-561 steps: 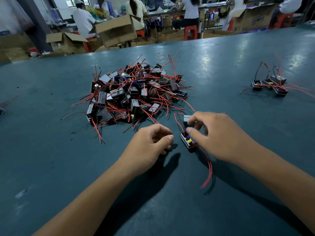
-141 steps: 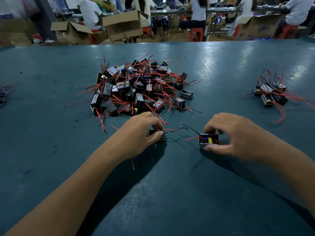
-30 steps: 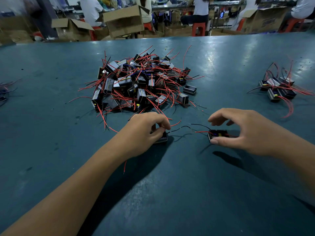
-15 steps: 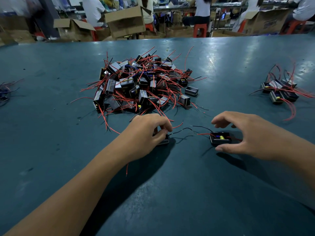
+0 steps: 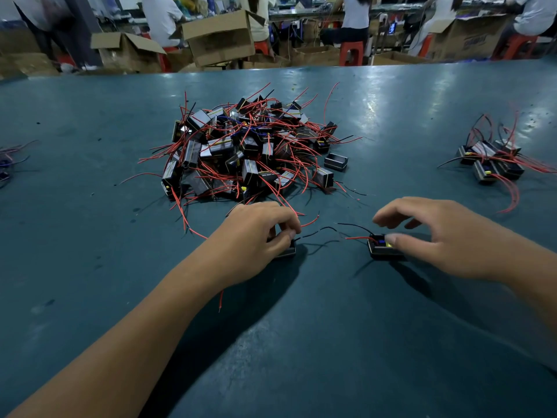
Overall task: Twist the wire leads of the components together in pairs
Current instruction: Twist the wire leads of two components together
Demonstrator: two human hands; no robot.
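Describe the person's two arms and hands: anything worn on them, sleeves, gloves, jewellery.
Both forearms are bare up to the picture's edge, with no sleeve showing. The left hand and the right hand wear no gloves. No ring, watch or bracelet shows on either, though the fingers are slightly blurred. No cables or markings are on the arms.

Component heap (image 5: 253,149) mid-table (image 5: 90,236); smaller cluster (image 5: 491,161) far right.

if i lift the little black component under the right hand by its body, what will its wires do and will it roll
The component looks boxy and flat-sided, so it would probably sit or slide rather than roll. Its thin red lead and black lead curve loosely over the table, so they would likely flop and trail. Being small, it is probably light; the right hand spreads loosely over it.
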